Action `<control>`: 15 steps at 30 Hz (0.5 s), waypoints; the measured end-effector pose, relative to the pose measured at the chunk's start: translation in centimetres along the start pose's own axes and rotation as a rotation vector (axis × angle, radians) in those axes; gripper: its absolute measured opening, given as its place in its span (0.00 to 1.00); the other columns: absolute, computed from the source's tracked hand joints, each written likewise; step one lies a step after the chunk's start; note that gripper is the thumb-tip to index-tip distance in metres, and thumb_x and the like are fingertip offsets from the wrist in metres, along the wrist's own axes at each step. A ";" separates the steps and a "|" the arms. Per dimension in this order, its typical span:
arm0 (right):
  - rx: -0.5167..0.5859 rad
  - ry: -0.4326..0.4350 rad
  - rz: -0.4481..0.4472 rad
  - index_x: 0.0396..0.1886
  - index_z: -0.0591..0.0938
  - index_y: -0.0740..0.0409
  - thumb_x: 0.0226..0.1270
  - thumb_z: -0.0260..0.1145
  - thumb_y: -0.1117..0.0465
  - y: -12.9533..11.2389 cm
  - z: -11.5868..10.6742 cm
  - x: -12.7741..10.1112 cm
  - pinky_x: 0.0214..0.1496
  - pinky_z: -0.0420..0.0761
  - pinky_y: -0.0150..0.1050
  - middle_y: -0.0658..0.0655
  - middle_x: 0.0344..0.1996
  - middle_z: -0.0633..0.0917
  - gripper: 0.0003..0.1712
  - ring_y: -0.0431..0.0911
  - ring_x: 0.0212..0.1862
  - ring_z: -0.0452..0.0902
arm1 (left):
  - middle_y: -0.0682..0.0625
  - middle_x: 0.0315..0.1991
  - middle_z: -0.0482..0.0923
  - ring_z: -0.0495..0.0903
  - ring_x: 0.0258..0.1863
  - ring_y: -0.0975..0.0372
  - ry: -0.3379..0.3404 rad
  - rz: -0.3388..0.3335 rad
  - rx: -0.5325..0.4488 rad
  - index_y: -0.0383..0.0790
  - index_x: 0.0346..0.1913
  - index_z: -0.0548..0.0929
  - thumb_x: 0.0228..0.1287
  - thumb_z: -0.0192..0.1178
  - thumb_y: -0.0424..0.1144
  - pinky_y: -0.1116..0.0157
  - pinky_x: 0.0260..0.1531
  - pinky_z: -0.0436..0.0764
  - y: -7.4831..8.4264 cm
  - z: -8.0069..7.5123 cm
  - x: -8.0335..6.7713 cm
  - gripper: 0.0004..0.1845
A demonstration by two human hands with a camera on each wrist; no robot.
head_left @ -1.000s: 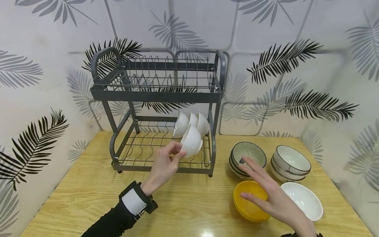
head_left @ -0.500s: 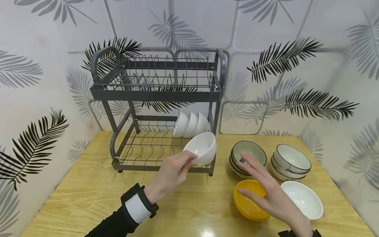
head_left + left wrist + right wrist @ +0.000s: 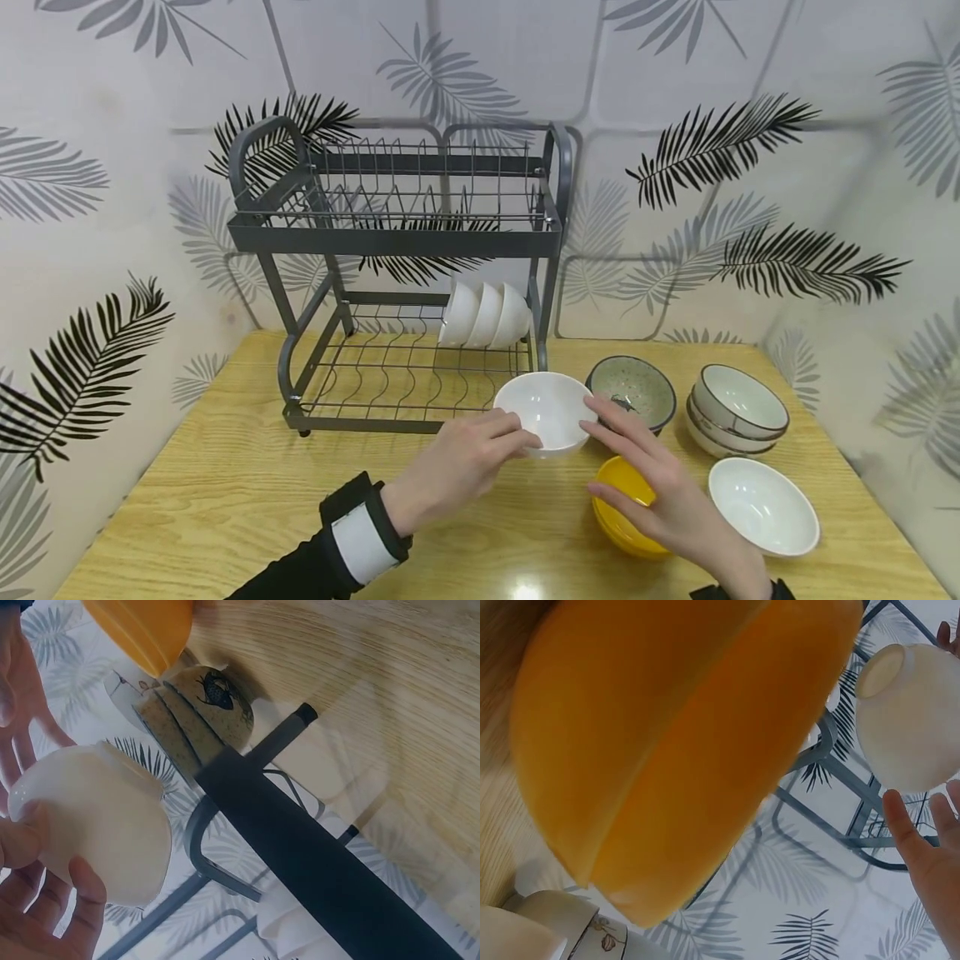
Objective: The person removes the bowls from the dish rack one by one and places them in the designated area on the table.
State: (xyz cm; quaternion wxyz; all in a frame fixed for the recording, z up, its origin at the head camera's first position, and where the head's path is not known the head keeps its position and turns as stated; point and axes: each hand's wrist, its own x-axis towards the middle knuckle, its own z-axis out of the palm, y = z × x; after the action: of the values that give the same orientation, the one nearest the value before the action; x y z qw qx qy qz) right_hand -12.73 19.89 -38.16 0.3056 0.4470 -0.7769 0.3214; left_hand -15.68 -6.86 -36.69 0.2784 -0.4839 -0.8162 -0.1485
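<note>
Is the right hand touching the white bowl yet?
Touching: in the head view the right hand has its fingers against the rim of the white bowl, which the left hand holds.

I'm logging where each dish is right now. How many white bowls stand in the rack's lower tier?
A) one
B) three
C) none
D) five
B: three white bowls stand on edge side by side at the right end of the dish rack's lower tier, while the left hand holds a fourth white bowl out in front of the rack.
</note>
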 end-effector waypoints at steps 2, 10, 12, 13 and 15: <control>-0.008 -0.016 -0.017 0.63 0.78 0.67 0.75 0.60 0.47 -0.1 0.1 0.1 0.79 0.61 0.30 0.66 0.67 0.76 0.30 0.46 0.77 0.63 | 0.57 0.38 0.83 0.84 0.39 0.66 -0.029 0.015 0.011 0.49 0.46 0.86 0.61 0.69 0.31 0.71 0.45 0.86 0.2 0.0 0.1 0.12; -0.076 -0.096 -0.008 0.53 0.86 0.55 0.77 0.55 0.47 -0.3 0.2 0.1 0.71 0.68 0.23 0.52 0.49 0.88 0.21 0.47 0.56 0.81 | 0.58 0.39 0.82 0.83 0.40 0.68 -0.071 0.072 0.014 0.51 0.47 0.86 0.58 0.70 0.28 0.74 0.45 0.84 0.9 0.0 0.5 0.17; -0.088 -0.106 -0.012 0.49 0.87 0.54 0.77 0.54 0.47 -0.2 0.2 0.1 0.66 0.72 0.22 0.49 0.45 0.89 0.20 0.46 0.50 0.82 | 0.59 0.39 0.82 0.82 0.39 0.68 -0.070 0.092 0.022 0.52 0.46 0.86 0.58 0.70 0.28 0.74 0.46 0.84 1.0 0.1 0.5 0.16; -0.093 -0.112 -0.013 0.48 0.87 0.53 0.78 0.54 0.48 -0.2 0.2 0.1 0.63 0.74 0.22 0.47 0.44 0.90 0.20 0.44 0.49 0.83 | 0.59 0.39 0.82 0.82 0.39 0.68 -0.069 0.100 0.027 0.53 0.46 0.86 0.58 0.70 0.30 0.74 0.47 0.83 1.0 0.1 0.5 0.16; -0.095 -0.118 -0.020 0.45 0.87 0.52 0.78 0.53 0.48 -0.2 0.2 0.0 0.58 0.77 0.23 0.46 0.42 0.90 0.19 0.44 0.46 0.83 | 0.60 0.39 0.82 0.82 0.38 0.69 -0.067 0.113 0.043 0.54 0.46 0.86 0.58 0.71 0.30 0.74 0.47 0.83 1.1 0.2 0.5 0.16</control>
State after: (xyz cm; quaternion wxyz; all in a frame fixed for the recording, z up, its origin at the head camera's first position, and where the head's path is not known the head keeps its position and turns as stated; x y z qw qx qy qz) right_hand -12.61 19.62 -38.24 0.2834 0.4578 -0.8034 0.2545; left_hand -14.91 -5.90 -36.57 0.2691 -0.5281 -0.7994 -0.0987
